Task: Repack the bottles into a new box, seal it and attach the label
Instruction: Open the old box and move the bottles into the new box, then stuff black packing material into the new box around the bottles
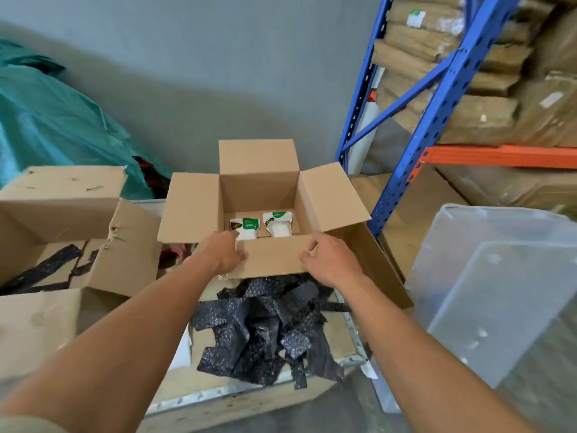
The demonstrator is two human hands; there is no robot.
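A clean cardboard box [193, 207] stands in the middle with its flaps spread outward. Inside it lie two white bottles with green labels, one on the left [246, 228] and one on the right [278, 224]. My left hand [226, 253] grips the left end of the near flap [273, 256], fingers curled over its edge close to the left bottle. The same flap's right end is held by my right hand [327, 260]. The flap is tilted up toward the box opening.
A worn, torn cardboard box [62, 198] with black tape strips sits at the left. Crumpled black plastic wrap [265, 326] lies in front of the new box. Clear plastic bins [499, 276] stand at the right, under a blue shelf rack [443, 89] stacked with cartons. Green cloth [46, 114] lies at the far left.
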